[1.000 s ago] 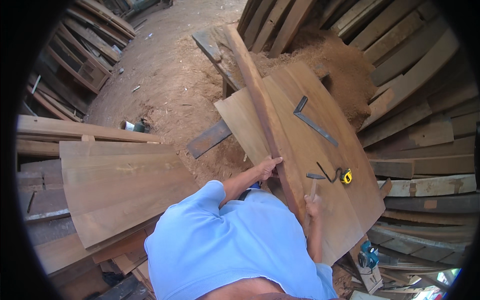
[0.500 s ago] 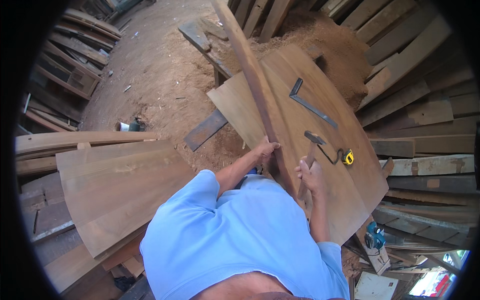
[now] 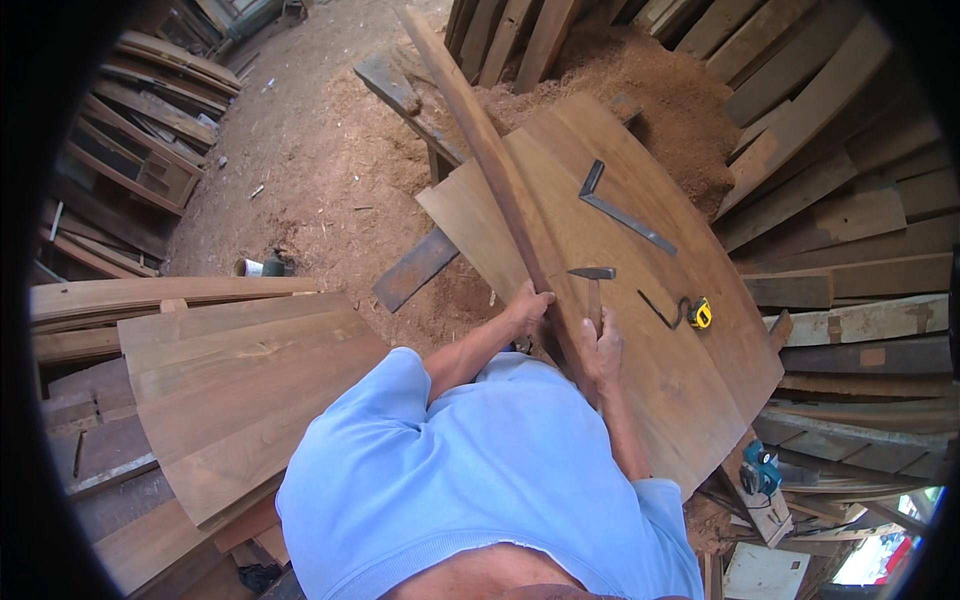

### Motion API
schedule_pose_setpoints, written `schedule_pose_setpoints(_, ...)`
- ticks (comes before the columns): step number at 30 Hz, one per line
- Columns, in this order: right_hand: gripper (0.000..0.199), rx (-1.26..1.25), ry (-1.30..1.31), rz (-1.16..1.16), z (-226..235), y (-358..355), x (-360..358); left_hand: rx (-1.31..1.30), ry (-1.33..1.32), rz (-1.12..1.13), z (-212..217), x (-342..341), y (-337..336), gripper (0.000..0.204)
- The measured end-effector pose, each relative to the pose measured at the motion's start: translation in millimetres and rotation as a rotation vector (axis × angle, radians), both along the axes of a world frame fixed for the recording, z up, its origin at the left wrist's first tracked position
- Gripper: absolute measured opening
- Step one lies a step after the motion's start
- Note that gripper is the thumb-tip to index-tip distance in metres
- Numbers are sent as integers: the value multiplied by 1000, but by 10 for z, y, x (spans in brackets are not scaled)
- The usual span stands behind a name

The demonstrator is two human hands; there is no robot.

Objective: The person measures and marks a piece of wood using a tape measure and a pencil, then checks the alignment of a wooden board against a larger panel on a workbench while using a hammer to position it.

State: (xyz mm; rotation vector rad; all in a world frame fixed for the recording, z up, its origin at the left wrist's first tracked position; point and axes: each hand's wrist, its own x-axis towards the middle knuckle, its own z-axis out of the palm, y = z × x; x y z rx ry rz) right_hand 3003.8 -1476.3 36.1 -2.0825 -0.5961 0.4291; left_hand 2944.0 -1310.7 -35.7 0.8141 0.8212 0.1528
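A long narrow wooden plank (image 3: 492, 160) runs from the far side toward my body, over a wide wooden panel (image 3: 660, 340). My left hand (image 3: 530, 302) is closed on the plank's left edge, thumb on top. My right hand (image 3: 603, 350) is closed round the handle of a hammer (image 3: 594, 290), close against the plank's right side; whether it also touches the plank I cannot tell. The hammer's dark head points up, away from me, above the panel. On the panel lie a metal try square (image 3: 630, 222), a yellow tape measure (image 3: 701, 312) and a thin bent black strip (image 3: 660, 312) beside it.
Another wide panel (image 3: 230, 400) lies on stacked boards at the left. A teal power tool (image 3: 760, 470) rests on a board at the lower right. Boards (image 3: 840, 285) line the right side. Sawdust (image 3: 650, 100) is heaped behind the panel, near a rough wooden bench (image 3: 395, 90).
My right hand has moved left with the hammer, up against the plank, and the hammer's head has turned. The plank's far end has shifted slightly left; my left hand still grips it.
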Motion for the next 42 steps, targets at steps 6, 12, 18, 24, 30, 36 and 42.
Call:
schedule_pose_setpoints(6, 31, -282, -45, 90, -224, -49, 115, -17, 40, -34, -70, -78, 36, 36)
schedule_pose_setpoints(12, 41, -64, 267, 66, 275, 88, 65, -4, -13, -79, -94, -76, 45, 38)
schedule_pose_setpoints(18, 53, -107, -211, 90, 92, 221, -21, 83, -64, -36, -216, -128, 41, 39)
schedule_pose_setpoints(24, 51, -174, -106, 77, 150, 261, -120, 48, -52, -36, -46, -106, 79, 38)
schedule_pose_setpoints(30, 48, -273, -112, 77, 141, 211, -166, -2, -41, -60, 6, -148, 34, 34)
schedule_pose_setpoints(36, 48, -115, -190, 25, 79, 149, -223, 18, -75, -28, -9, -173, -12, 34)
schedule_pose_setpoints(42, 46, -146, -199, 23, -15, 155, -216, -24, -88, -57, 6, -134, 21, 31)
